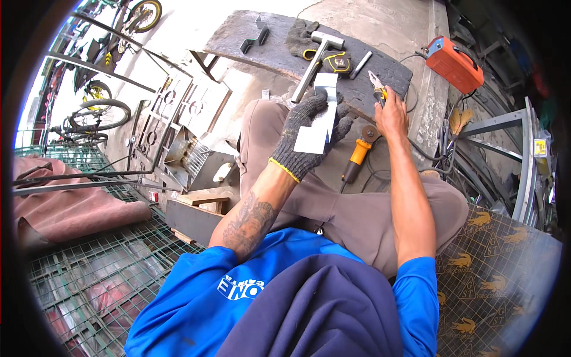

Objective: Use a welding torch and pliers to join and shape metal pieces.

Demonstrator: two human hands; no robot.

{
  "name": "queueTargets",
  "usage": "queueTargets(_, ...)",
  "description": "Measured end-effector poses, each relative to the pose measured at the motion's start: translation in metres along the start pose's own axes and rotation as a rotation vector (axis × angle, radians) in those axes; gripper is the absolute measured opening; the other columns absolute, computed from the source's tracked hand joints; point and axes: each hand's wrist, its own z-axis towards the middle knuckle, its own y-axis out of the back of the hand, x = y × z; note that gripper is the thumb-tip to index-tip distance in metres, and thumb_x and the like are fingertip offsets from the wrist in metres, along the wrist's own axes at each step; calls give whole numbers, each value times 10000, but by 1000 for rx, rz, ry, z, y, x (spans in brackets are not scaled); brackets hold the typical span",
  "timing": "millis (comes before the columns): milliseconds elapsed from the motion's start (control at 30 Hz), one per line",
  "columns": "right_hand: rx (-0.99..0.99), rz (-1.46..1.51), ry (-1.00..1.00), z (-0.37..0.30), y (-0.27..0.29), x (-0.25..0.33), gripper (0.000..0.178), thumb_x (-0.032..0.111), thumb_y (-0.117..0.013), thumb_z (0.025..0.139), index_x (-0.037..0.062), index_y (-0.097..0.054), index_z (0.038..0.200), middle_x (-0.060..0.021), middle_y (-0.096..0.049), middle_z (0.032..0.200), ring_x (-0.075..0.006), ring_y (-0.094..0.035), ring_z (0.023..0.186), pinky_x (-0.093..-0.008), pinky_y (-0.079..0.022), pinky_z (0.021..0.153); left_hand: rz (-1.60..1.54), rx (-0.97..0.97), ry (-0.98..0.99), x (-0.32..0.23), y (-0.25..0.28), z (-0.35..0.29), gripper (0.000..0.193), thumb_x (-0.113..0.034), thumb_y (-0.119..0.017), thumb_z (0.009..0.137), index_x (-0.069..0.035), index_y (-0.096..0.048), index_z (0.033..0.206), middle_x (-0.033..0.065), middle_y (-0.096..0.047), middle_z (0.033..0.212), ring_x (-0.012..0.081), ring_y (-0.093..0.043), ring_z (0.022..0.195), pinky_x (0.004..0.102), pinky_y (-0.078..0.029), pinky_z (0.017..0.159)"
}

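My left hand (300, 134), in a dark grey knit glove with a yellow cuff edge, is closed round a bent white sheet-metal piece (324, 119) with stepped edges. My bare right hand (392, 116) grips pliers (377, 85) by their yellow-and-black handles. The pliers' jaws point away from me over the edge of a dark bench (389, 66), apart from the metal piece. Just beyond my left hand, a hammer (315, 62) lies on the bench beside a black-and-yellow tape measure (338, 62). A silvery pen-shaped rod (361, 65) lies between the tape measure and the pliers.
A spare glove (300, 38) and a bent metal bracket (254, 37) rest farther back on the bench. Below my right hand lies a yellow angle grinder (359, 153) with its cord. An orange machine (455, 64) stands at right, near steel frames (526, 160). Metal grilles (178, 107) are at left.
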Motion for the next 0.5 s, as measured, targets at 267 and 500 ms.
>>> queueTargets(267,540,1043,137,-34,108,80,1090,520,-835,785,-81,-314,1530,-287,-418,1541,-344,-409,1452,-458,-367,1170,-86,-112,25,-7,-2,6,280,-135,-570,987,-11,-597,1237,152,-697,1022,281,-713,880,411,-603,740)
queueTargets(500,235,1011,259,-67,108,103,1270,296,-931,664,-65,-137,1588,-304,-416,1527,-365,-428,1432,-398,-347,1186,365,5,-78,17,-27,0,277,-223,-530,1055,-41,-630,1239,43,-671,1033,120,-656,936,262,-560,752)
